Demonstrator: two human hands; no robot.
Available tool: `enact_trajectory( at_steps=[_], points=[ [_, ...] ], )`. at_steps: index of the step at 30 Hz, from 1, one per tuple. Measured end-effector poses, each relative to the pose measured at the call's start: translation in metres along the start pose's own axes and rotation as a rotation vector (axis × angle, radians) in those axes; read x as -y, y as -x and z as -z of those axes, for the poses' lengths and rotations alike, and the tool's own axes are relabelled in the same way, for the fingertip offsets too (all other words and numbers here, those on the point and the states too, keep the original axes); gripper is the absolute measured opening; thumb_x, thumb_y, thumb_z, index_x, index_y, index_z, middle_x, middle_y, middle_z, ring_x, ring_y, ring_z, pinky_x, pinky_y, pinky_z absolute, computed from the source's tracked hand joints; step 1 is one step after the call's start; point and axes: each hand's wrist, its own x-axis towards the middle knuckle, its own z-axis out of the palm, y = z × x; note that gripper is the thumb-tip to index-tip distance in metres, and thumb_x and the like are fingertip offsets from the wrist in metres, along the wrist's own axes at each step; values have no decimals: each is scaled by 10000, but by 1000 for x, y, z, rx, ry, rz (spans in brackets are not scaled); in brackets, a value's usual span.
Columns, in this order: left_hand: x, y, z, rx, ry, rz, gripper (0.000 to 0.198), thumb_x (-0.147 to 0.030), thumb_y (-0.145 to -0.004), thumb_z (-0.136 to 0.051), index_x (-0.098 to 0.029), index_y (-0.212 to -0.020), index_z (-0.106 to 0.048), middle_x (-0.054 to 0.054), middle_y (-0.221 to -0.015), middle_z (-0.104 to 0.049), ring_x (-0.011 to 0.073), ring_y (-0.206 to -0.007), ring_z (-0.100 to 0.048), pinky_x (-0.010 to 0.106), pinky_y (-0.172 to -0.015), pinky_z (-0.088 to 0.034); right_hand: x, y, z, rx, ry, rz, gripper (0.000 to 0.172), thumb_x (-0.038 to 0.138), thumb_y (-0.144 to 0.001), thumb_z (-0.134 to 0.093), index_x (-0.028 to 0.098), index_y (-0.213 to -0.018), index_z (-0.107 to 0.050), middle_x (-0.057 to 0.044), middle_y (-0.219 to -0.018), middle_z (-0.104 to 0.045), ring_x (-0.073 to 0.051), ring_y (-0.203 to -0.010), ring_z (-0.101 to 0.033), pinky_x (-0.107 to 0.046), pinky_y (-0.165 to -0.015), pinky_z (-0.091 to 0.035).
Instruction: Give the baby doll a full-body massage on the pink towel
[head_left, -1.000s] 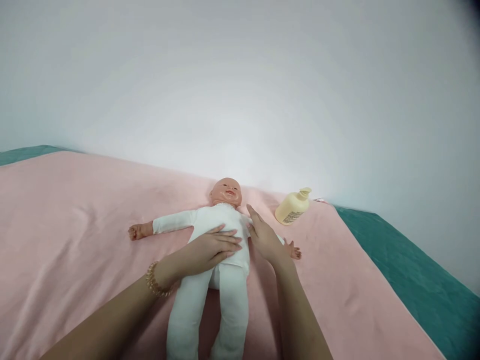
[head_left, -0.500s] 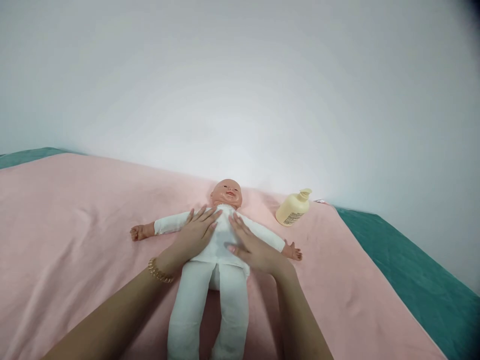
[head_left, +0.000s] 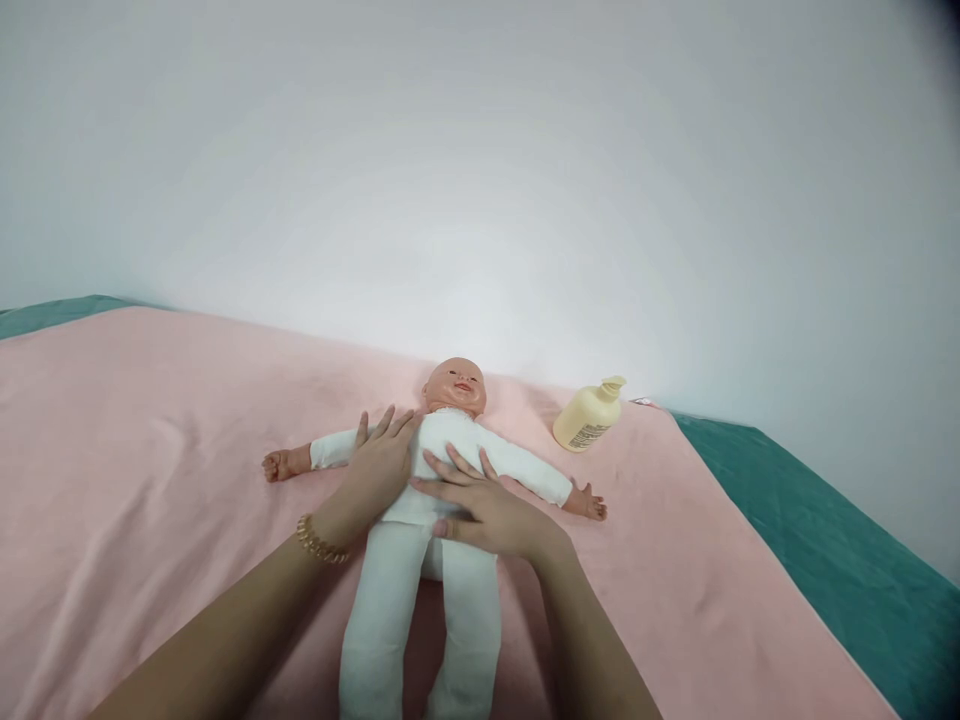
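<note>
A baby doll (head_left: 442, 440) in a white suit lies on its back on the pink towel (head_left: 150, 440), arms spread, head toward the wall. My left hand (head_left: 379, 465), with a gold bead bracelet at the wrist, lies flat and open along the doll's chest and shoulder on the left side. My right hand (head_left: 480, 500) rests open across the doll's belly, fingers pointing left and up. Neither hand holds anything.
A cream pump bottle (head_left: 587, 415) lies tilted on the towel to the right of the doll's head. Teal bedding (head_left: 810, 540) shows past the towel's right edge and at the far left. A plain white wall stands close behind.
My left hand slid from the doll's belly up to its chest and left shoulder. My right hand came from beside the doll's arm onto its belly.
</note>
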Motion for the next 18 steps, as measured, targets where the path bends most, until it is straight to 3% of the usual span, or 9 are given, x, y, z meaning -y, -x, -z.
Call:
enact_trajectory(
  at_steps=[6,10,15,18],
  points=[
    [-2,-1,0,-5,4,16,575,-60,-881,-267,-129,-1412,-479,109,-1450,-488,302,-1395,-371,585,-1153,-174,-22,-4,-2,-133,28,-209,669,688,-933,-305,401,-1516,-146,90,-1606,-10,-243,-1487,86,-613,-1145,96],
    [-4,-1,2,-9,9,16,573,-64,-875,-286,-156,-1399,-497,103,-1447,-492,296,-1383,-394,587,-1152,-177,-28,-2,-3,-192,63,-353,708,714,-920,-276,390,-1526,-107,82,-1605,19,-285,-1488,53,-648,-1135,70],
    [-4,-1,6,-63,91,58,560,-65,-839,-334,-169,-1345,-549,90,-1400,-551,295,-1337,-454,580,-1140,-234,-27,3,1,-175,108,-479,751,726,-915,-226,333,-1541,-95,29,-1612,-7,-315,-1486,26,-663,-1126,79],
    [-4,-3,9,-156,227,-1,516,-56,-815,-362,-168,-1245,-624,79,-1320,-621,254,-1266,-524,512,-1134,-303,-25,6,3,-158,116,-517,756,724,-917,-213,315,-1543,-105,20,-1610,-21,-312,-1485,28,-655,-1124,97]
  ],
)
